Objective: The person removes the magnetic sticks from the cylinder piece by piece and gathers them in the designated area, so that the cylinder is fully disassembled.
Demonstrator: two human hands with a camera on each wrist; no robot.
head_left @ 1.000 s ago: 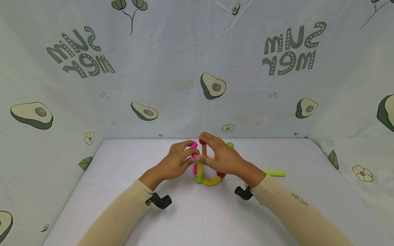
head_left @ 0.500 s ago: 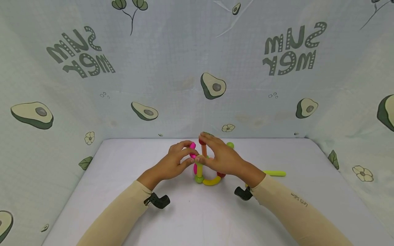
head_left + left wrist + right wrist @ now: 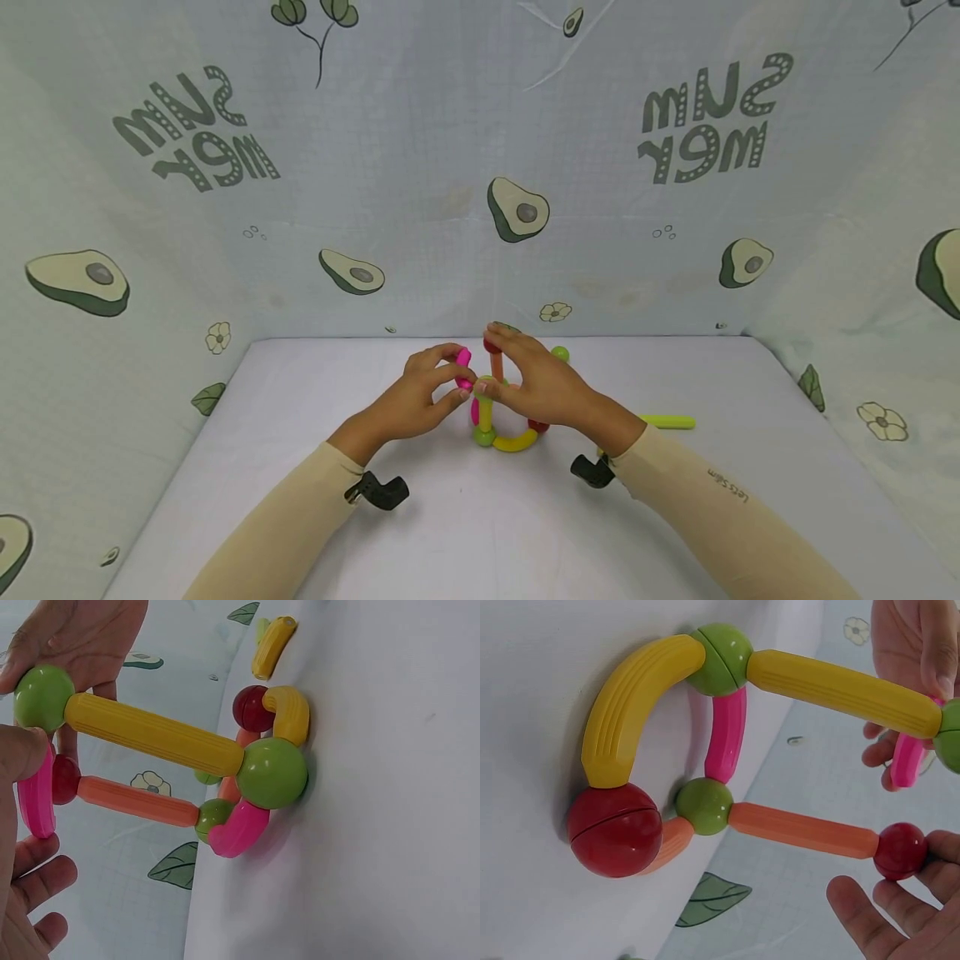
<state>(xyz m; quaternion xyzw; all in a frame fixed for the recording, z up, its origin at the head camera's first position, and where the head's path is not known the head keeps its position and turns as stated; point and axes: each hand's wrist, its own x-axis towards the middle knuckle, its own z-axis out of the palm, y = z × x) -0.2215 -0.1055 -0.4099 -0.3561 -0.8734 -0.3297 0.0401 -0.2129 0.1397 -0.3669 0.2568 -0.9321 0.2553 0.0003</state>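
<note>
Left hand (image 3: 420, 396) pinches pink stick (image 3: 36, 796) while right hand (image 3: 551, 379) braces two uprights

The pink stick stands clear of the desk (image 3: 480, 517), between the left thumb and fingers, with one end just beside the upper green ball (image 3: 43, 699); whether they touch is hidden. A loose pinch could let it twist, drop or knock that ball sideways.

The right hand's fingers, extended more than curled, rest against the upper red ball (image 3: 66, 780), its thumb on the upper green ball. A hard push from the left hand might tilt the yellow upright (image 3: 154, 733) or orange upright (image 3: 139, 801) and pop a joint, especially if the bracing fingers lift.

Below both hands, the curved yellow stick (image 3: 634, 705) and lower red ball (image 3: 615, 830) merely sit on the desk, so the base could skid. Beside the right forearm, the loose green stick (image 3: 671, 422) may roll if the sleeve (image 3: 697, 500) brushes it.
</note>
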